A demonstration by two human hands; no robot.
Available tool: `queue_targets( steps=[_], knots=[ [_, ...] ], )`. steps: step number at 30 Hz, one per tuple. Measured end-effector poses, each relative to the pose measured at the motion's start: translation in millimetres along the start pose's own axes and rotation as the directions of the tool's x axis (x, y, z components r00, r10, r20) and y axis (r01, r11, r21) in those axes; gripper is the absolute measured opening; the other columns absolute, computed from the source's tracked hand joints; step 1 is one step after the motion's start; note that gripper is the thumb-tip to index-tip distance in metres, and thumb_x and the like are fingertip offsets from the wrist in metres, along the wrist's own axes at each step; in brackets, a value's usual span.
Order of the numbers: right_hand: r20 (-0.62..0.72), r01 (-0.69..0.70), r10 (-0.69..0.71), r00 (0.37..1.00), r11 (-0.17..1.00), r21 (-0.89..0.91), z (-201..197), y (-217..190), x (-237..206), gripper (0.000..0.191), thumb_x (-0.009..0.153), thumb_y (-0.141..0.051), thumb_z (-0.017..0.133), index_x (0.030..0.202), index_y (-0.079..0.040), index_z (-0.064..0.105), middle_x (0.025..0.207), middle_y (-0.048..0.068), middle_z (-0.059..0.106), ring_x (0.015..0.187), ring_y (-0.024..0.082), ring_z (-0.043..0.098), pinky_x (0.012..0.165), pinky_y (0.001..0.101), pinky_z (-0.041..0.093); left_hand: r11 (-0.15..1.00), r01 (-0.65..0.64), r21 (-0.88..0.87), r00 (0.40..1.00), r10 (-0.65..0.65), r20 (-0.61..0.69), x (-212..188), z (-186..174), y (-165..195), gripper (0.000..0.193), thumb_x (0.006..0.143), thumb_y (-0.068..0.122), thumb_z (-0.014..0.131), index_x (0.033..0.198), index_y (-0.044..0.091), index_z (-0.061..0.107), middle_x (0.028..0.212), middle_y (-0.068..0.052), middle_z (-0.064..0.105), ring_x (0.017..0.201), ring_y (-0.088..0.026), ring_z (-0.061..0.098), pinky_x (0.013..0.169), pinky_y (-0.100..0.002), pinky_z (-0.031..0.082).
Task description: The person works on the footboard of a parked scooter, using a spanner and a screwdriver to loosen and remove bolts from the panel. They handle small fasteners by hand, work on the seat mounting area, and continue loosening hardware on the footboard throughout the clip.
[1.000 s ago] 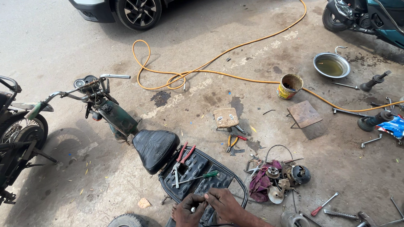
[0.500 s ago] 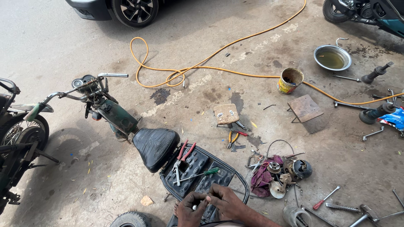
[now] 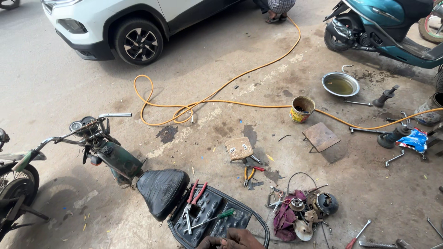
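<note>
While working low at the bottom edge of the head view, best to keep both hands steady over the moped's black rear carrier and go slow. Left hand and right hand barely poking into frame, touching each other, fingers curled in; can't tell what's pinched, if anything. Red pliers and green screwdriver lying just above, next to the black seat.

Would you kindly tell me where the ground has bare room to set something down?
Bare ground lies between the orange hose and the small wooden stool, and left of the handlebars. It is crowded around the parts pile.
</note>
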State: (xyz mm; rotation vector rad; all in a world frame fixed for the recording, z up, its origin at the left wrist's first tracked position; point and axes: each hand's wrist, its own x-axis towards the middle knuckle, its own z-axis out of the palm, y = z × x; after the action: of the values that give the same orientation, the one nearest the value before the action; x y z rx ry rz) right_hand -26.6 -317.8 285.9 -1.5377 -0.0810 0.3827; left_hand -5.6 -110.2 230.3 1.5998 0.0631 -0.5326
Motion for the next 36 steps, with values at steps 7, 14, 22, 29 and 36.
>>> queue_targets(
  steps=[7, 14, 22, 29, 36],
  knots=[
    [0.065, -0.179, 0.172, 0.983, 0.976, 0.127, 5.3, -25.1, -17.8, 0.045, 0.099, -0.046, 0.065, 0.080, -0.006, 0.058, 0.064, -0.004, 0.048, 0.058, 0.005, 0.046, 0.051, 0.0253, 0.039, 0.999, -0.030, 0.037, 0.997, 0.027, 0.070, -15.6, -7.8, 4.4, 0.015, 0.085, 0.009, 0.081, 0.098, 0.002, 0.076, 0.085, -0.009, 0.080, 0.081, -0.013, 0.079, 0.074, -0.028, 0.063],
    [0.025, -0.083, 0.080, 0.996, 0.983, 0.162, 4.4, -31.8, -16.9, 0.046, 0.105, -0.040, 0.062, 0.077, -0.005, 0.052, 0.064, -0.004, 0.046, 0.057, 0.005, 0.044, 0.049, 0.0254, 0.037, 0.997, -0.065, 0.035, 0.998, 0.065, 0.016, -25.2, 3.7, 24.9, 0.017, 0.080, 0.009, 0.084, 0.095, 0.003, 0.077, 0.087, -0.007, 0.081, 0.081, -0.013, 0.079, 0.074, -0.027, 0.063],
    [0.082, -0.103, 0.098, 0.992, 0.993, 0.052, 2.4, -28.8, -14.3, 0.046, 0.105, -0.044, 0.058, 0.078, -0.006, 0.056, 0.062, -0.004, 0.049, 0.053, 0.005, 0.047, 0.048, 0.0245, 0.040, 0.996, -0.075, 0.046, 0.994, 0.079, -0.076, -31.6, 8.8, 36.6, 0.014, 0.079, 0.009, 0.085, 0.090, 0.003, 0.080, 0.081, -0.007, 0.081, 0.076, -0.012, 0.078, 0.069, -0.027, 0.062],
    [0.132, -0.101, 0.083, 0.988, 0.985, 0.139, 4.4, -20.3, -12.3, 0.045, 0.106, -0.042, 0.059, 0.082, -0.004, 0.056, 0.064, -0.002, 0.048, 0.055, 0.006, 0.046, 0.049, 0.0250, 0.038, 0.995, -0.029, 0.095, 0.999, 0.028, 0.019, -29.1, -3.2, 40.1, 0.019, 0.082, 0.013, 0.085, 0.098, 0.007, 0.078, 0.085, -0.006, 0.080, 0.081, -0.011, 0.078, 0.075, -0.026, 0.063],
    [-0.174, -0.133, 0.142, 0.974, 0.989, 0.063, -16.1, -100.2, 3.2, 0.037, 0.104, -0.035, 0.058, 0.123, -0.003, 0.064, 0.063, -0.002, 0.054, 0.051, 0.008, 0.050, 0.048, 0.0253, 0.047, 0.995, -0.094, -0.037, 0.994, 0.091, -0.063, -19.2, -3.0, 21.9, 0.016, 0.080, 0.009, 0.083, 0.093, 0.002, 0.077, 0.085, -0.008, 0.080, 0.081, -0.014, 0.077, 0.074, -0.028, 0.063]
  ],
)
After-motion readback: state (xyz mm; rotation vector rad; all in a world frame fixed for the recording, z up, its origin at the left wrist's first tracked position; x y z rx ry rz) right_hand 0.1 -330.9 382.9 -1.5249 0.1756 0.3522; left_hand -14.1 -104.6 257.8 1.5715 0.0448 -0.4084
